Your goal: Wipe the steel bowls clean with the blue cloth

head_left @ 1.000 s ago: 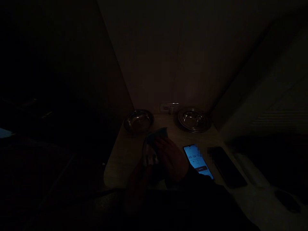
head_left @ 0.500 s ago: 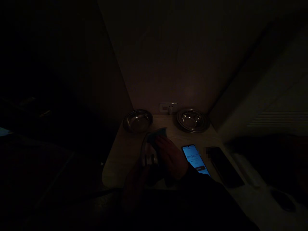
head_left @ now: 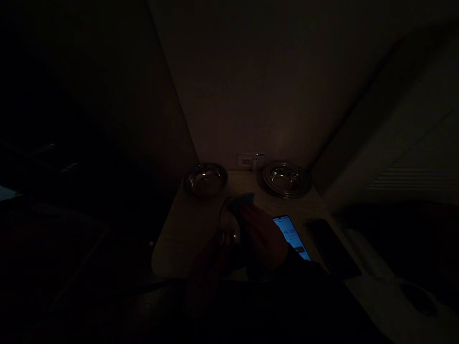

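Observation:
The scene is very dark. My right hand (head_left: 264, 235) presses a bluish cloth (head_left: 242, 200) against a shiny metal dish (head_left: 227, 228), which stands tilted on edge above the pale table (head_left: 186, 229). My left hand (head_left: 205, 258) is only a faint reddish shape below the dish's lower edge, and its fingers are lost in the dark. A lit phone (head_left: 292, 236) lies just right of my right hand, partly covered by it.
Two round metal bowls stand at the back of the table, one at the left (head_left: 205, 179) and one at the right (head_left: 287, 179). Between them is a wall socket (head_left: 249, 160). A dark phone (head_left: 332, 246) lies right of the lit one.
My right hand and the cloth have shifted a little to the right over the dish and now hide more of the lit phone's screen.

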Demonstrator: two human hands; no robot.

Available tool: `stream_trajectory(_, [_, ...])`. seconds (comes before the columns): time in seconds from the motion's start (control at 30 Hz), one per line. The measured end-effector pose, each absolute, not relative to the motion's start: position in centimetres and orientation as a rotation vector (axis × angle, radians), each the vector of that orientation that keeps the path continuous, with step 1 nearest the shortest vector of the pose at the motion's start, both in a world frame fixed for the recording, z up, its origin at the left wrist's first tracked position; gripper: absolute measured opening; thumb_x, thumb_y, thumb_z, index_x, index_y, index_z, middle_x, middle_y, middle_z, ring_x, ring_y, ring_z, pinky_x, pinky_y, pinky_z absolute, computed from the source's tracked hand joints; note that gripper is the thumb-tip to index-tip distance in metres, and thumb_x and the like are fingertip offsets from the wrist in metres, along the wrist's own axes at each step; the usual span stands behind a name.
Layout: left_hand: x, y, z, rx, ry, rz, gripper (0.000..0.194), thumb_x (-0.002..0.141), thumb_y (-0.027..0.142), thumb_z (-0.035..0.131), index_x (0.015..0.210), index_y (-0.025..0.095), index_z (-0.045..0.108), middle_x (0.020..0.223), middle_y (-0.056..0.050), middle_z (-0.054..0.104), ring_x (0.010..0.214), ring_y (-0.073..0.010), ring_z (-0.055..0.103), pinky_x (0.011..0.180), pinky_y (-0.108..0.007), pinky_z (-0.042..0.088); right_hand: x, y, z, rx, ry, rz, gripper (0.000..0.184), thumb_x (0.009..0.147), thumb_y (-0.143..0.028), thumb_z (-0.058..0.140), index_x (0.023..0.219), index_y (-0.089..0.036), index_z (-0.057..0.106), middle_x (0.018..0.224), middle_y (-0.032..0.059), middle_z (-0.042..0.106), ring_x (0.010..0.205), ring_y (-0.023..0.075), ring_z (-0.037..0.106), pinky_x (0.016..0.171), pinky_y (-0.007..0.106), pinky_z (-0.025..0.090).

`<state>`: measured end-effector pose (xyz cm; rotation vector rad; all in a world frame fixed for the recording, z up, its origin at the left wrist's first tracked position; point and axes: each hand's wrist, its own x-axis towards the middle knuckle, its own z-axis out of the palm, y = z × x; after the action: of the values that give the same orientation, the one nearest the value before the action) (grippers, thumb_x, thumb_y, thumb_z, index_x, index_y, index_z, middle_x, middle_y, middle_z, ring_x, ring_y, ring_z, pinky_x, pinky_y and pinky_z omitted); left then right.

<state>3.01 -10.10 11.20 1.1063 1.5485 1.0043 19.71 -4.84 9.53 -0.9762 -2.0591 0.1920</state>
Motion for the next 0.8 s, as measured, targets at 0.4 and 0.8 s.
stream_trajectory(0.4, [3.4,-10.3,10.5,1.136,1.503,0.982,0.048,0.081,0.04,0.055,0.123,0.017,0.06,0.124,-0.008,0.063,0.114,-0.025,0.058,0.096,-0.034,0.047,20.1,-5.7,10.8,-0.908,-2.117,0.012,0.034,0.091,-0.017,0.041,0.12,-0.014,0.059,0.122,0.0105,0.064,0.117,0.0257,0.055,0.095,0.046,0.048])
stream_trajectory(0.8, [3.9,-10.6,10.3,1.128,1.518,0.995,0.048,0.079,0.039,0.056,0.121,0.015,0.062,0.121,-0.009,0.065,0.11,-0.0248,0.061,0.091,-0.033,0.051,19.6,-5.1,11.8,-0.912,-2.145,-0.023,0.031,0.09,-0.019,0.043,0.114,-0.016,0.063,0.118,0.0083,0.066,0.111,0.0265,0.056,0.093,0.048,0.044])
